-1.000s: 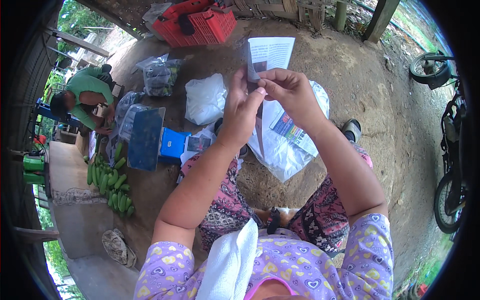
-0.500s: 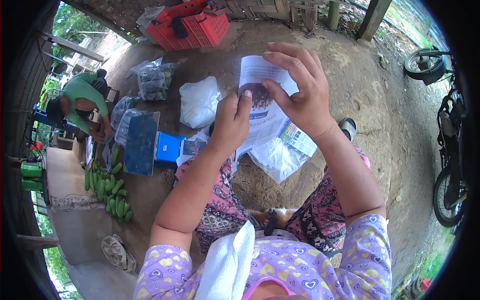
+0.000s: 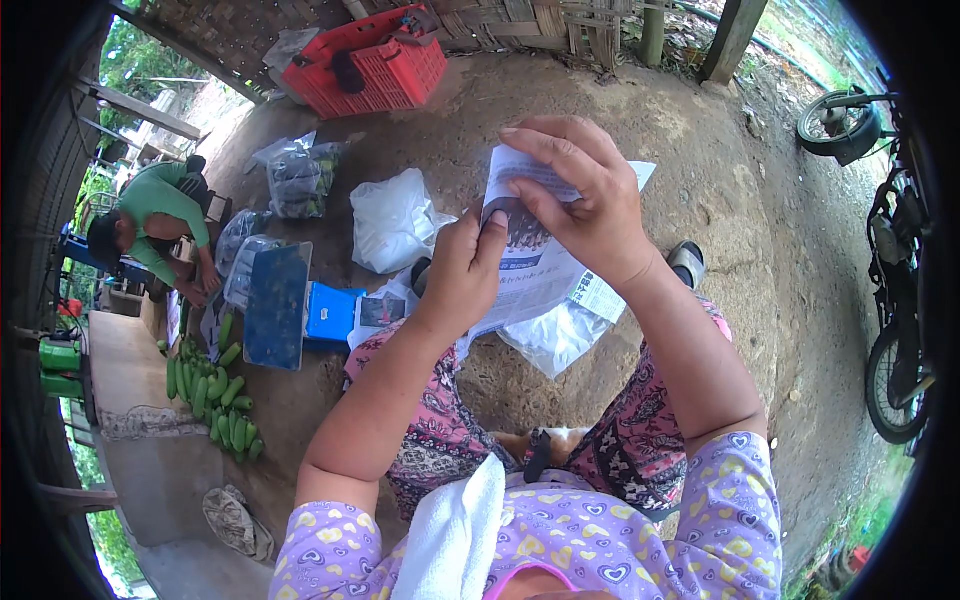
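A printed sheet of newspaper (image 3: 530, 265) is held up in front of me, with a dark photo across its middle. My left hand (image 3: 465, 265) pinches its left edge, thumb on the front. Fingers curled at the upper part of the sheet, my right hand (image 3: 590, 200) has its thumb on the printed side; a paper corner shows beyond its knuckles. Under the sheet, a clear plastic bag (image 3: 555, 340) lies on the ground between my feet, with another printed paper (image 3: 598, 296) on top.
Left of my hands are a white plastic bag (image 3: 390, 222), a blue scale (image 3: 332, 312) and a dark blue panel (image 3: 278, 305). Green bananas (image 3: 215, 390) lie farther left, near a person in green (image 3: 165, 215). A red crate (image 3: 375, 75) stands behind; a motorcycle (image 3: 895, 290) is at right.
My right hand has moved left and slightly down over the sheet, its fingers closing in. The sheet's upper part now bends, with a corner sticking out to the right.
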